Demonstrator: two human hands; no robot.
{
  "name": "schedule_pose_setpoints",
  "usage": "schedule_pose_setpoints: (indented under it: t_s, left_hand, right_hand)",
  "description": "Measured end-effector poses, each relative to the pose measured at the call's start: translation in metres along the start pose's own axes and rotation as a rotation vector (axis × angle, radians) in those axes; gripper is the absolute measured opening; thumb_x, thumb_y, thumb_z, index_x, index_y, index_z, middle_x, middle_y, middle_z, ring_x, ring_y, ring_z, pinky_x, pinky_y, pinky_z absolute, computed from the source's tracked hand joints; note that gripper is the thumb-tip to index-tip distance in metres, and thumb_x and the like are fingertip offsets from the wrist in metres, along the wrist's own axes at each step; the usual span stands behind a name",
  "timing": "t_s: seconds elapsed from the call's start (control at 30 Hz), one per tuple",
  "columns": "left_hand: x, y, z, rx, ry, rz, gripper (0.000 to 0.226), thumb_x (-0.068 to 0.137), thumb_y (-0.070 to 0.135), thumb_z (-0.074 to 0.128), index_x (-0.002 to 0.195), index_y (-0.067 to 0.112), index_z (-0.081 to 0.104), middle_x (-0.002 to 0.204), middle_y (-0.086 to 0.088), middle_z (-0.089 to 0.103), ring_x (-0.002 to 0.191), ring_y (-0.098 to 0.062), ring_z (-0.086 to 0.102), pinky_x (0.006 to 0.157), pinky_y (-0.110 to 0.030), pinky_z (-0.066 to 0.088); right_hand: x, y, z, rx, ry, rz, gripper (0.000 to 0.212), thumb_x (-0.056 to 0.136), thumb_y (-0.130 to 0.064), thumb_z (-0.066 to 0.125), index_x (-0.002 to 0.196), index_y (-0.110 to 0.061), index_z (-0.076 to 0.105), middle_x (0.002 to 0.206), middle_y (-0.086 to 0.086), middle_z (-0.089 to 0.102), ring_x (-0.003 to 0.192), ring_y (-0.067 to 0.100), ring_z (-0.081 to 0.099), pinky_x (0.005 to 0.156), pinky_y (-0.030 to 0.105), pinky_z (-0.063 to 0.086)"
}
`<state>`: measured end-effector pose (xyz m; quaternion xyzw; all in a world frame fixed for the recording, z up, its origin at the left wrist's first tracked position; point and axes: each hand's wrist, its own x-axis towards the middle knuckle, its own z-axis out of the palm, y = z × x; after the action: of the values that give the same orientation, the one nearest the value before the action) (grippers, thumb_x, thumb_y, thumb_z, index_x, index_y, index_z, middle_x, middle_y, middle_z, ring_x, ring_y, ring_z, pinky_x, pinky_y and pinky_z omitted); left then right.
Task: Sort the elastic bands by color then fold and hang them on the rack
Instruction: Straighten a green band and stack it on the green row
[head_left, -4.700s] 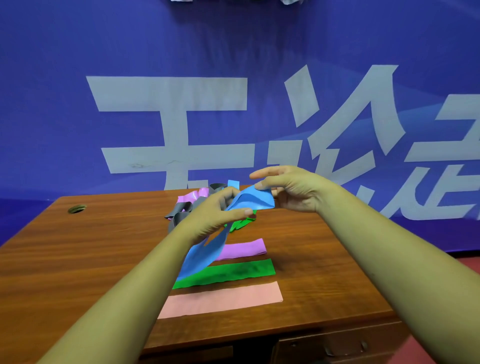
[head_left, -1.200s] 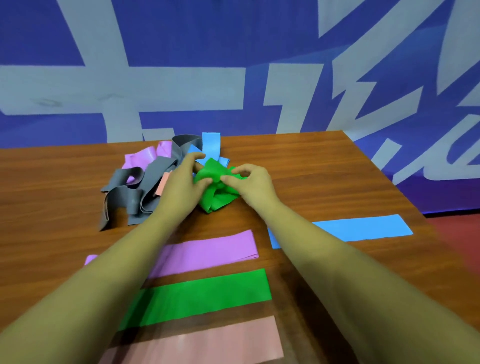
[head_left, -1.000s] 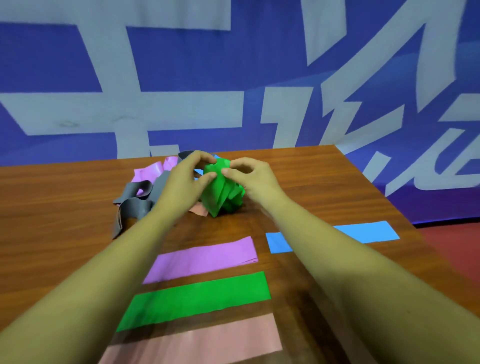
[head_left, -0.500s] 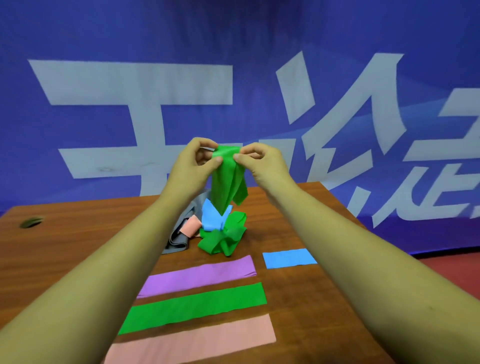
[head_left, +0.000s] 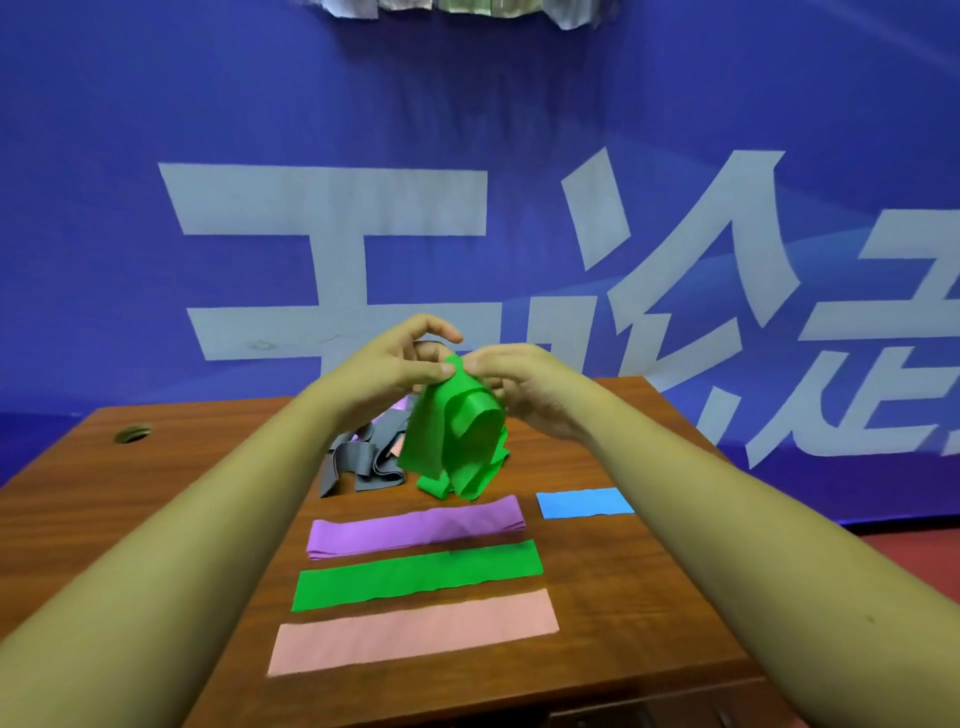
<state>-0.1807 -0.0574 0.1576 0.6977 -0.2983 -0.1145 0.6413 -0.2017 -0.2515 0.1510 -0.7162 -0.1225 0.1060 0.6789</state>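
Half a second ago the tangled green band (head_left: 457, 441) hung from the fingers as a narrow strand with a blue piece showing in it. Now it bunches in wide loops directly under the hands, and that blue piece is out of sight.

The left hand (head_left: 389, 366) pinches the band's top edge between thumb and curled fingers. The right hand (head_left: 524, 387) pinches it just beside, the fingertips nearly meeting.

Below the grip on the table (head_left: 156, 493) lie the purple strip (head_left: 415, 530), green strip (head_left: 415, 574) and pink strip (head_left: 415, 639). The blue strip (head_left: 584, 503) lies below the right hand, and the grey bands (head_left: 358, 462) are heaped below the left.
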Motion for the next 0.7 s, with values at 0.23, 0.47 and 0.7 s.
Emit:
schedule_pose_setpoints:
  t_s: [0.23, 0.47, 0.7]
  left_hand:
    - [-0.035, -0.016, -0.009, 0.225, -0.093, -0.206, 0.02, 0.086, 0.016, 0.071, 0.104, 0.008, 0.063, 0.078, -0.003, 0.064, 0.072, -0.019, 0.05, 0.064, -0.022, 0.042]
    - [-0.06, -0.034, -0.015, 0.179, -0.123, -0.301, 0.036, 0.089, 0.015, 0.067, 0.124, 0.01, 0.064, 0.125, -0.005, 0.067, 0.119, -0.02, 0.062, 0.106, -0.034, 0.044]
    - [-0.082, -0.051, -0.02, -0.138, 0.007, -0.372, 0.046, 0.083, 0.023, 0.072, 0.121, 0.002, 0.059, 0.115, -0.019, 0.069, 0.104, -0.033, 0.068, 0.086, -0.037, 0.059]
  right_hand:
    - [-0.016, 0.006, 0.011, -0.106, 0.017, -0.019, 0.003, 0.085, -0.003, 0.067, 0.083, -0.006, 0.067, 0.078, 0.015, 0.065, 0.069, 0.022, 0.061, 0.067, 0.03, 0.049]
    - [-0.019, 0.006, 0.01, 0.073, 0.108, -0.062, 0.012, 0.089, -0.001, 0.06, 0.079, -0.006, 0.065, 0.068, 0.009, 0.065, 0.059, 0.017, 0.063, 0.056, 0.024, 0.051]
    - [-0.028, 0.015, -0.001, 0.026, 0.139, -0.035, 0.006, 0.09, -0.005, 0.061, 0.085, -0.005, 0.064, 0.074, 0.011, 0.064, 0.065, 0.021, 0.062, 0.059, 0.027, 0.053]
